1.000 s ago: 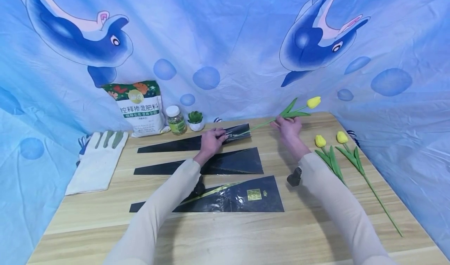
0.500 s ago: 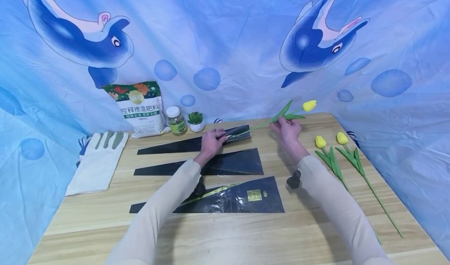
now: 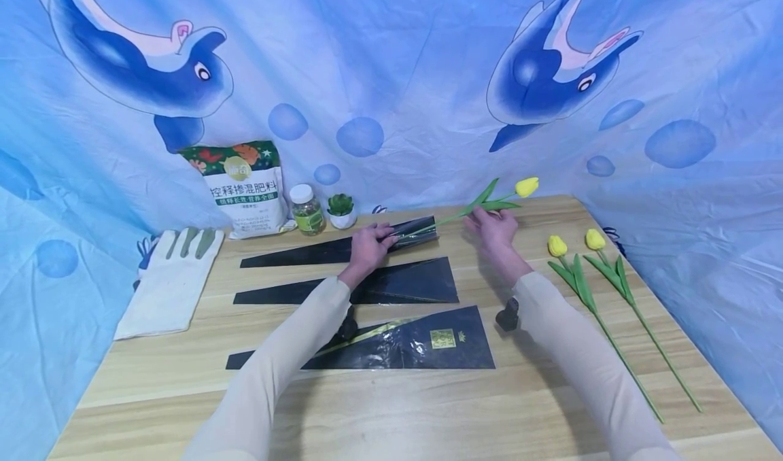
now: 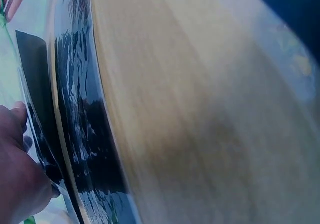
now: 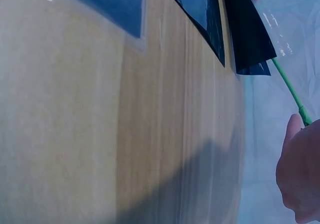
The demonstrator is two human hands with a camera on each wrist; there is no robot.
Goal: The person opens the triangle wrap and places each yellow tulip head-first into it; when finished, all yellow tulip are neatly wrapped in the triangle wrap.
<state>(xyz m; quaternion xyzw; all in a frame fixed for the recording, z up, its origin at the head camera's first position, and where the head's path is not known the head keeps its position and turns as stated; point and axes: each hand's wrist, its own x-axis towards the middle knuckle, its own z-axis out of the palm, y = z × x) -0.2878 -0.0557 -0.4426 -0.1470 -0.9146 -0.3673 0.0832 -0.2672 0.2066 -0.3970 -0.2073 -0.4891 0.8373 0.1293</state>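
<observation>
My left hand point(image 3: 367, 245) grips the wide mouth of the far black cone-shaped flower sleeve point(image 3: 306, 251), holding it open on the wooden table point(image 3: 391, 406). My right hand point(image 3: 493, 230) pinches the green stem of a yellow tulip point(image 3: 526, 187) just below its leaves. The stem point(image 3: 440, 221) runs left into the sleeve mouth. In the right wrist view the stem point(image 5: 287, 87) enters the black sleeve point(image 5: 247, 39), with my fingers point(image 5: 300, 174) below it. The left wrist view shows my fingers point(image 4: 20, 169) on the glossy black film point(image 4: 85, 134).
Two more black sleeves point(image 3: 379, 286) point(image 3: 391, 347) lie nearer me. Two yellow tulips point(image 3: 571, 274) point(image 3: 618, 277) lie at the right. A fertiliser bag point(image 3: 247, 189), a small jar point(image 3: 306, 209), a tiny potted plant point(image 3: 340, 211) and white gloves point(image 3: 171, 277) sit at the back left.
My right hand has slid the tulip leftwards, so its stem goes deeper into the sleeve. My left hand stays on the sleeve mouth.
</observation>
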